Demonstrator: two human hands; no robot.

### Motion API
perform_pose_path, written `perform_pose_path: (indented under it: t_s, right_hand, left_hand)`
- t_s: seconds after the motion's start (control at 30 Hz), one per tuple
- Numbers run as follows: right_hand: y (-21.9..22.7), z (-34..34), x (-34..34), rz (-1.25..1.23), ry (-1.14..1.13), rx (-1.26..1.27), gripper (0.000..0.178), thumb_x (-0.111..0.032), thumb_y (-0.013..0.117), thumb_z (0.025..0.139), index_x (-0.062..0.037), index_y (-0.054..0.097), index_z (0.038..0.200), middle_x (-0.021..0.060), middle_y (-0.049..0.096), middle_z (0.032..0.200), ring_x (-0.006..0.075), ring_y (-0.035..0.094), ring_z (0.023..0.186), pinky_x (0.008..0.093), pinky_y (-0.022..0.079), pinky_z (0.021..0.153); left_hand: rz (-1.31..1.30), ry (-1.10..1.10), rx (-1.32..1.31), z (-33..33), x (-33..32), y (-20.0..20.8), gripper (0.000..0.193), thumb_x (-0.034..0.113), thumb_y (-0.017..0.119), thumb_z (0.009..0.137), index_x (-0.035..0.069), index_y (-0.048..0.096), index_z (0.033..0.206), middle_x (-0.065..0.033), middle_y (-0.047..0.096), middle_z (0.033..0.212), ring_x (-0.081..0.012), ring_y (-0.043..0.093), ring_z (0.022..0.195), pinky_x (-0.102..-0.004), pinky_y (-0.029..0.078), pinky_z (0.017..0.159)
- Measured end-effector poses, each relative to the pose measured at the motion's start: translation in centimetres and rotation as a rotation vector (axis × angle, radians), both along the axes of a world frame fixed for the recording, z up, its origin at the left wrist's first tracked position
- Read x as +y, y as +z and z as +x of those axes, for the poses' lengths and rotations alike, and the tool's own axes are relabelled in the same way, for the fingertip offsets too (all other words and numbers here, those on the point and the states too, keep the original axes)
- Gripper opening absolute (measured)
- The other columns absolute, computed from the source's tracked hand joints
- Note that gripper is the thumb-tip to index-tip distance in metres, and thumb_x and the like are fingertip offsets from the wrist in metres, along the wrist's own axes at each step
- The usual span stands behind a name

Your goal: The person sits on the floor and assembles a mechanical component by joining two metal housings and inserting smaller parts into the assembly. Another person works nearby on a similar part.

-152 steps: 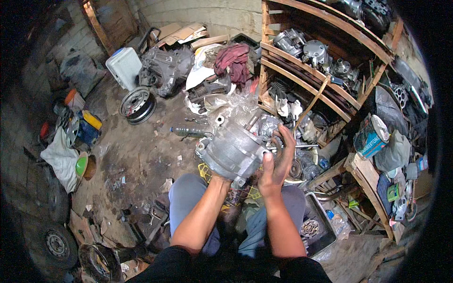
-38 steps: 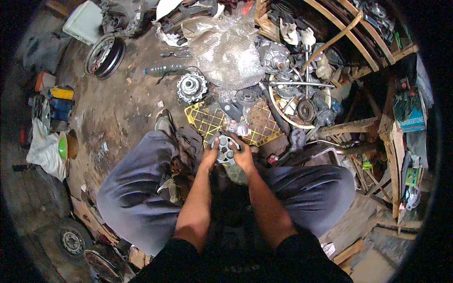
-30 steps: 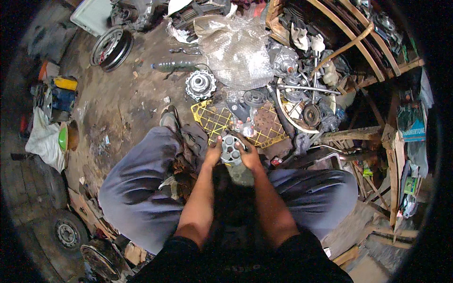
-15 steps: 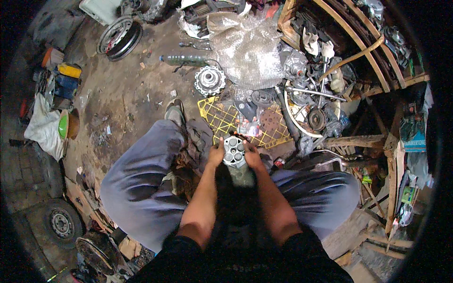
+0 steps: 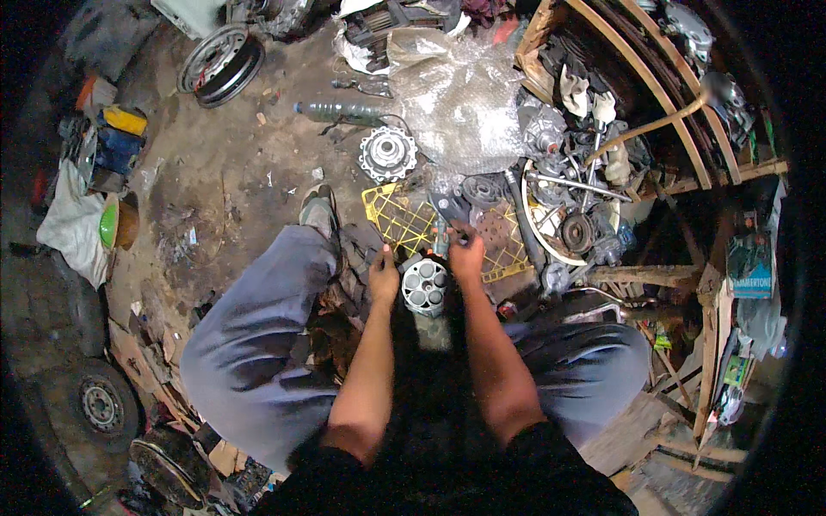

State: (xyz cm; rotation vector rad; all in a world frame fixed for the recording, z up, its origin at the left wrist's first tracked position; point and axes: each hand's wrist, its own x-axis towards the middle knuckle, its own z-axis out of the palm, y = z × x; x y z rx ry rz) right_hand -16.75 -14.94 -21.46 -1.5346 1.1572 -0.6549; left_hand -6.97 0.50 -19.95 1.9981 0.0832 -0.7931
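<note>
Leaving the round silver metal part with circular recesses (image 5: 424, 286) sitting recessed face up on the near side of the yellow plastic grid crate (image 5: 398, 220), no longer clasping both its sides as half a second ago. Holding the bare left hand (image 5: 384, 275) half-open just beside it, fingers loose. Curling the bare right hand (image 5: 465, 256) farther forward than before, toward the crate; cannot tell whether gripping anything.

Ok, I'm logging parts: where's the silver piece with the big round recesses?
In the head view, the silver piece sits just below centre, between the left hand and right hand, below the yellow lattice.
</note>
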Motion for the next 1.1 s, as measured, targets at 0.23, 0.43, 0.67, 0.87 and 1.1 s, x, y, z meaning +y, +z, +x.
perform_pose_path:
  t_s: [0.23,0.43,0.67,0.87,1.1]
  right_hand:
    - [-0.6,10.9,-4.4,-0.428,0.198,0.097,0.056,-0.013,0.077,0.075,-0.012,0.058,0.127,0.0221,0.057,0.127,0.0376,0.053,0.121,0.0421,0.043,0.102]
    - [-1.0,10.3,-7.8,-0.316,0.468,0.356,0.017,-0.011,0.073,0.08,-0.0052,0.071,0.096,0.0142,0.069,0.08,0.0281,0.068,0.08,0.0382,0.052,0.073]
    - [6.2,4.5,-7.3,-0.019,0.274,-0.135,0.021,-0.018,0.076,0.082,0.0011,0.067,0.083,0.0042,0.066,0.068,0.0111,0.056,0.059,0.0296,0.045,0.056]
    - [18.8,0.4,-4.7,0.218,0.469,0.06,0.021,-0.02,0.074,0.085,0.0,0.067,0.082,0.0015,0.06,0.063,0.009,0.05,0.05,0.0278,0.038,0.046]
    - [27.9,-5.9,-0.3,-0.153,0.621,0.06,0.033,-0.021,0.075,0.083,0.0051,0.066,0.1,0.0073,0.063,0.071,0.0145,0.057,0.069,0.0304,0.048,0.064]
  left_hand:
    - [0.07,0.135,0.039,1.3,0.0,4.2,0.067,0.056,0.037,0.1,-0.003,0.064,0.118,-0.0155,0.068,0.108,-0.0242,0.059,0.096,-0.0339,0.043,0.089]
    - [-0.236,0.26,0.029,1.8,1.0,2.2,0.064,0.055,0.038,0.101,-0.001,0.067,0.111,-0.0091,0.068,0.099,-0.0179,0.059,0.093,-0.0301,0.043,0.086]
    - [-0.373,0.312,0.088,1.1,-1.1,3.7,0.052,0.053,0.047,0.099,0.006,0.066,0.112,-0.0018,0.069,0.094,-0.0109,0.058,0.071,-0.0239,0.043,0.059]
    - [-0.695,0.102,0.164,-0.5,-0.4,12.6,0.049,0.031,0.066,0.093,-0.001,0.055,0.13,-0.014,0.069,0.102,-0.0193,0.069,0.079,-0.0302,0.057,0.066]
    - [-0.688,-0.261,-0.026,-0.9,2.5,21.3,0.037,0.012,0.072,0.087,-0.008,0.06,0.115,-0.0084,0.07,0.082,-0.013,0.063,0.062,-0.0252,0.051,0.057]
